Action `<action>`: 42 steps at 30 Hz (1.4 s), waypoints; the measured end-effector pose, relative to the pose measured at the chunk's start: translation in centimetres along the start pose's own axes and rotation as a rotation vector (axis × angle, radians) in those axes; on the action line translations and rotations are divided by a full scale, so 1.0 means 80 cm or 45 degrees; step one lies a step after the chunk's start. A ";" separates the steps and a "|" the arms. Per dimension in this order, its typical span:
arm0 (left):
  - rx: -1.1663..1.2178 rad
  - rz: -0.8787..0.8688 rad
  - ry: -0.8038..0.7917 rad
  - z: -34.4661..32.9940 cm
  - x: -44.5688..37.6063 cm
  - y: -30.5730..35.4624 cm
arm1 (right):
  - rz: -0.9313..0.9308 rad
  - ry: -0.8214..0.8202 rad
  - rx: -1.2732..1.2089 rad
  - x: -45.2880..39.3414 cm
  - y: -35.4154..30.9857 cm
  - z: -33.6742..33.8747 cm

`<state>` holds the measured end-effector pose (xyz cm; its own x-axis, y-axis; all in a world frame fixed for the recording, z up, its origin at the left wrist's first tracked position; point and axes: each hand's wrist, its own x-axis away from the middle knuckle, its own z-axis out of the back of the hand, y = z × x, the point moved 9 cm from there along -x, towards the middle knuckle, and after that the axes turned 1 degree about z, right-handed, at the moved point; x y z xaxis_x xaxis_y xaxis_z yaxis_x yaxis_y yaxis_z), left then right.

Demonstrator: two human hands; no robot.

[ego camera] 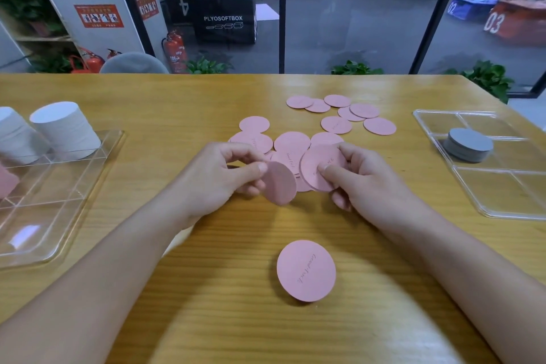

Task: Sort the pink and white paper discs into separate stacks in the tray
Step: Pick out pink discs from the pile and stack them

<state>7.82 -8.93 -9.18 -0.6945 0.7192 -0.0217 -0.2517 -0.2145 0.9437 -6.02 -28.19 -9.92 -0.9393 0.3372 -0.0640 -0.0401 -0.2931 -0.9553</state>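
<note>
Left hand point(227, 174) pinches one pink disc point(279, 183) between thumb and curled fingers, disc held tilted just above the table point(206, 319). Right hand point(357, 177) grips a small stack of pink discs point(320, 167) by its edge, thumb on the top face, fingers curled under; how many discs are in it can't be told. The two held pieces sit just beside each other, edges nearly touching or overlapping, can't tell which.

Directly behind the hands: loose pink discs point(291, 143) lying flat on the table, several overlapping. Farther back and to the right, a second scatter of pink discs point(336, 124), some overlapping, some apart. One lone pink disc point(305, 270) lies flat near the front edge, between the forearms, with faint script printed on it.

Left side: clear divided tray point(88, 168) holding two tall white disc stacks point(66, 130) in its far compartments, side by side. A bit of pink point(7, 182) shows in the tray at the frame's left edge, mostly cut off.

Right side: second clear divided tray point(502, 210), well apart from the hands, with a short stack of grey discs point(468, 145) in one of its middle compartments.

Behind the table: glass wall, potted plants point(356, 68), red fire extinguishers point(175, 52), black box marked PLYOSOFTBOX point(223, 21).
</note>
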 end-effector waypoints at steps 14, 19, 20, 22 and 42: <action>0.110 -0.115 0.161 -0.004 0.003 0.008 | 0.014 -0.025 0.024 -0.001 0.000 -0.002; 0.374 -0.098 0.104 -0.037 0.003 0.020 | 0.028 -0.124 0.057 -0.003 0.002 -0.011; 0.403 -0.088 0.083 -0.046 0.002 0.023 | 0.033 -0.154 0.070 -0.003 0.002 -0.013; 0.357 -0.106 0.136 -0.050 -0.005 0.028 | 0.040 -0.169 0.098 -0.002 0.000 -0.013; -0.660 -0.239 0.225 -0.031 -0.027 -0.004 | -0.066 0.045 0.083 -0.006 0.009 0.023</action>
<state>7.74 -12.07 -10.25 -0.6966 0.6648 -0.2699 -0.6481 -0.4216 0.6342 -6.22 -30.18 -10.05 -0.9229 0.3841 -0.0265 -0.1112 -0.3317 -0.9368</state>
